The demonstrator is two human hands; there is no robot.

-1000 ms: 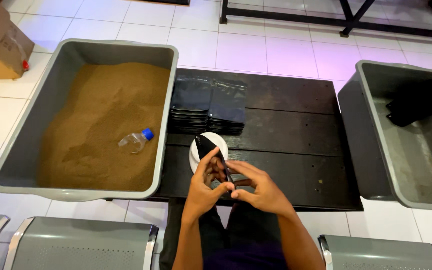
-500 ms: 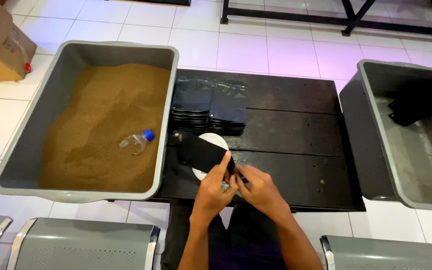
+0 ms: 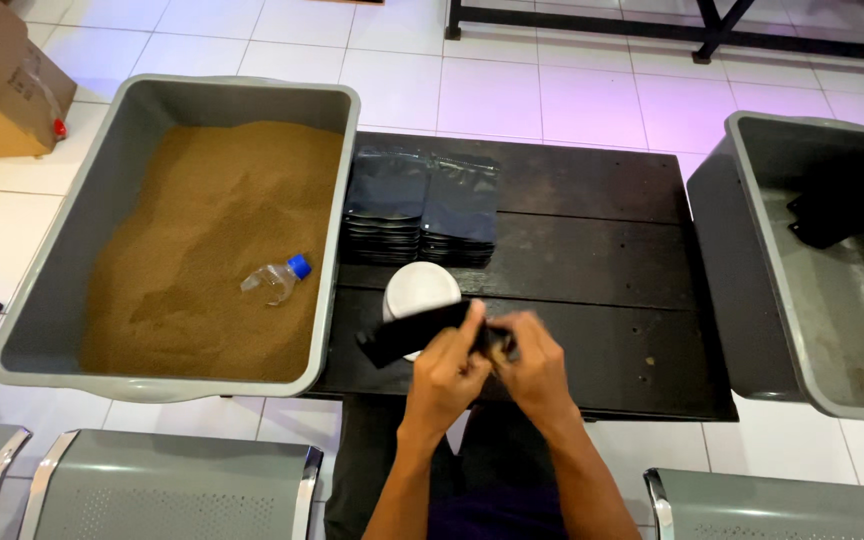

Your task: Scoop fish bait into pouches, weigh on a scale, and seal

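Both hands grip one black pouch (image 3: 412, 333) over the near edge of the dark wooden table (image 3: 592, 260). My left hand (image 3: 449, 377) pinches its right end from below. My right hand (image 3: 529, 366) closes on the same end beside it. The pouch lies tilted, its left end out over a round white scale (image 3: 420, 287). Two stacks of flat black pouches (image 3: 422, 205) sit behind the scale.
A grey tub (image 3: 152, 110) of brown granules stands at the left, with a cut plastic bottle scoop (image 3: 274, 280) lying in it. Another grey tub (image 3: 762, 250) at the right holds black pouches (image 3: 842, 210). A cardboard box (image 3: 2, 85) sits far left. Grey metal seats (image 3: 182, 485) are nearest me.
The pouch has swung from upright between my hands to lying sideways, its free end now pointing left over the scale. Both hands shifted slightly right and closed on its right end.
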